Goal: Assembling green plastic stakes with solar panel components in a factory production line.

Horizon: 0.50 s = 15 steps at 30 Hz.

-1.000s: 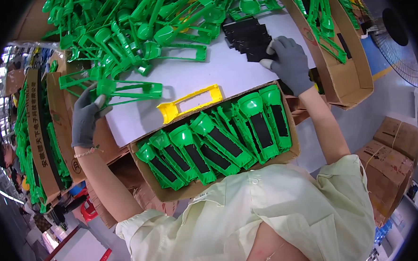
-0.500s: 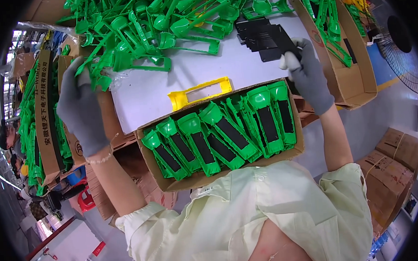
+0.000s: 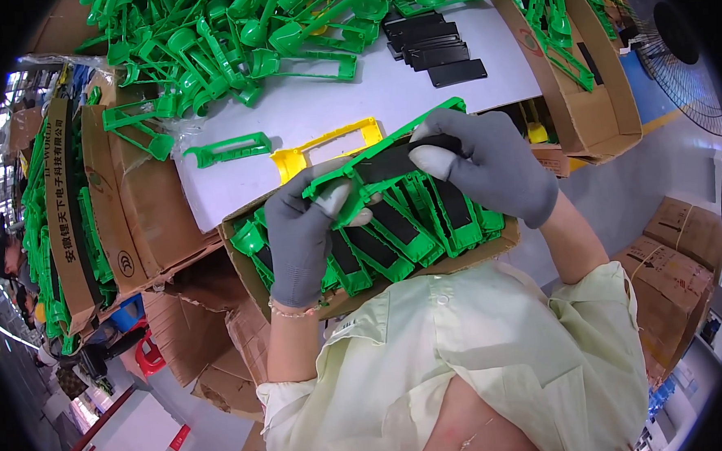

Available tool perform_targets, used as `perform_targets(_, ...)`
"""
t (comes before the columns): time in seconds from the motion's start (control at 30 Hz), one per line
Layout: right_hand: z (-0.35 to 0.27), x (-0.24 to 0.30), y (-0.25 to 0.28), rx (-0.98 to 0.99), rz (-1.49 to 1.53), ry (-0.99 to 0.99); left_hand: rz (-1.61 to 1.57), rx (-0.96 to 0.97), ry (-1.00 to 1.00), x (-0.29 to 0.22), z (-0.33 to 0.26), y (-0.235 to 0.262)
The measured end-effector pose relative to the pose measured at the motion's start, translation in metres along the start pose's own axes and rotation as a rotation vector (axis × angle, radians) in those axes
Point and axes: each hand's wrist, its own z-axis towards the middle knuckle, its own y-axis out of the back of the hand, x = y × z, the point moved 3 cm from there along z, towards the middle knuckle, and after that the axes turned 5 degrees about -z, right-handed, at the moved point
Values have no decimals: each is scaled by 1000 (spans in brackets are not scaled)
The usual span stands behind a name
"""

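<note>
In front of me, above a cardboard box, my gloved left hand grips the rounded end of a green plastic frame. My gloved right hand pinches a flat black strip against that frame's long opening. Whether the strip is fully seated cannot be told. Below both hands, the box holds rows of green frames with black strips in them, partly hidden by my hands. Just beyond lie a yellow frame and a single green frame on the white table.
A heap of loose green frames covers the table's far left. Overlapping black strips lie at the far right of the tabletop. Cardboard boxes flank the table, with a fan at right.
My left hand has come in from the heap with a green frame. My right hand has brought a black strip from the pile to it. A loose green frame now lies beside the yellow one.
</note>
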Motion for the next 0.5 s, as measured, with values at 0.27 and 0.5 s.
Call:
perform_targets(0.27,-5,-3,-4,63,-121,-58,30,-66,86,12,-6,-10)
perform_targets(0.5,-5,-8,-5,116,-165,-6,96,-127,73,22,-8,-15)
